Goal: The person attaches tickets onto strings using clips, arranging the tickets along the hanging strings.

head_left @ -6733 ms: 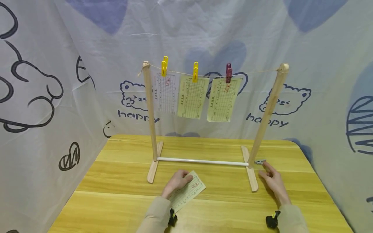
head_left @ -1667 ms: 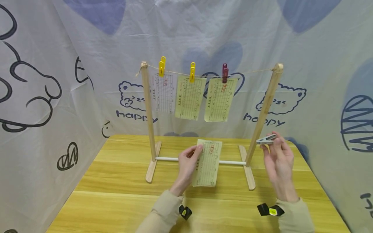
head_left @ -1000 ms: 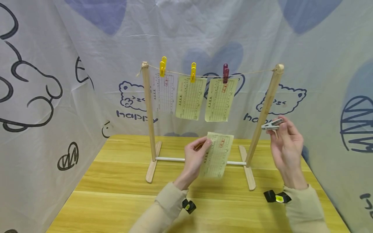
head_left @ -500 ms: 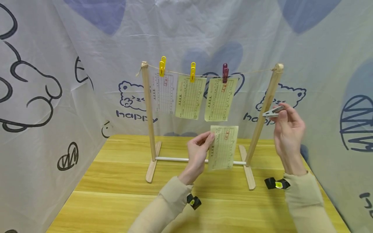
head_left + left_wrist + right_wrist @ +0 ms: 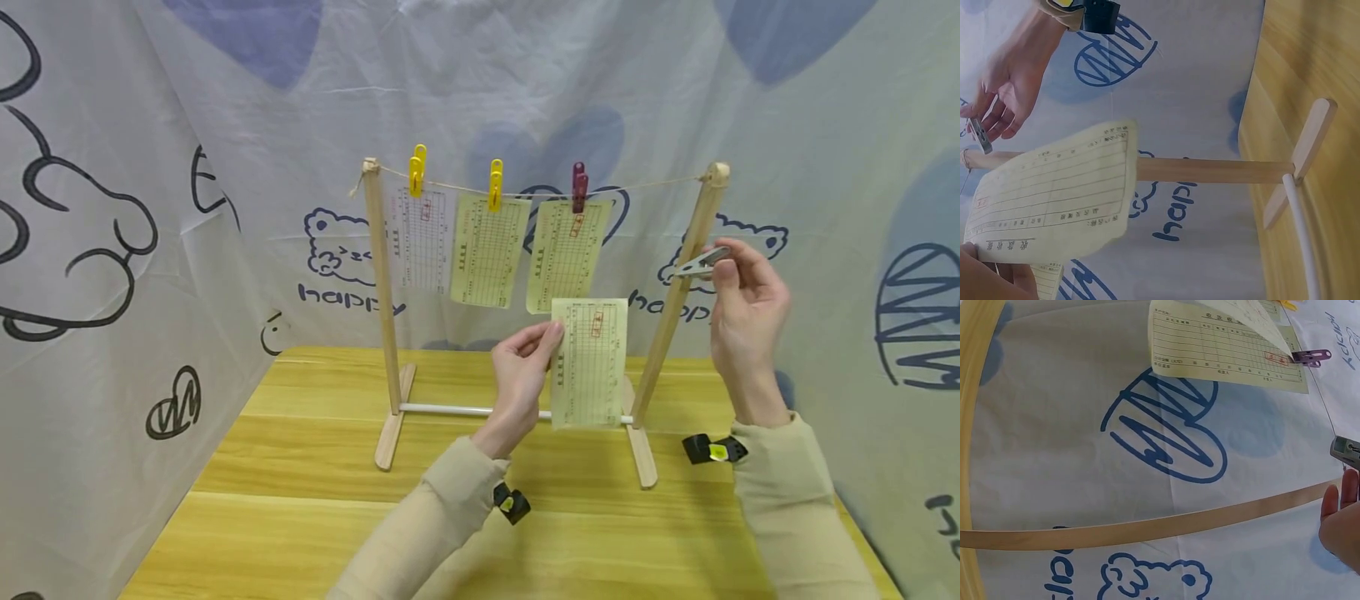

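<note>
My left hand [image 5: 522, 375] pinches a yellow printed receipt slip [image 5: 589, 367] by its upper left edge. The slip hangs upright in front of the stand, its top just below the row of hung slips. In the left wrist view the same slip [image 5: 1060, 194] spreads out from the fingers at the lower left. My right hand [image 5: 746, 312] holds a grey clothespin [image 5: 701, 264] between thumb and fingers, near the right post. That clothespin [image 5: 980, 134] also appears at the left edge of the left wrist view, apart from the slip.
A wooden stand with a right post [image 5: 678, 292] and a left post [image 5: 384, 292] carries a string [image 5: 652, 185]. Yellow clothespins [image 5: 496, 185] and a dark red clothespin [image 5: 580, 187] hold slips [image 5: 491, 254] on it. A white rod [image 5: 450, 409] joins the feet above the wooden table [image 5: 300, 467].
Earlier the slip lay low over the table and the clothespin on it. The right hand has picked up the clothespin; both hands have risen, and the slip has moved up and right.
</note>
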